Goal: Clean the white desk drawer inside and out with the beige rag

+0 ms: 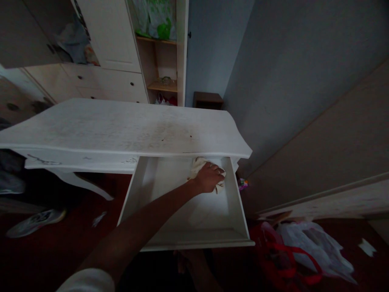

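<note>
Reaching in from the lower left, my left hand (209, 177) is closed on a cream cloth (199, 164) with brownish marks. It presses the cloth against the inside of a pulled-out white drawer (188, 236), close to the back right corner. The drawer belongs to a white table (100, 125) whose top has dark, dirty smudges and a few small dark specks. Below the drawer's front edge, in deep shadow, is my right hand (185, 261); its fingers are too dark to make out clearly.
A red bag (276, 259) and a white plastic bag (316, 247) lie on the dark red floor at right. At left there is a shoe (36, 223). Behind the table stand a white wardrobe (112, 36) with open shelves and a small brown box-like piece (208, 99).
</note>
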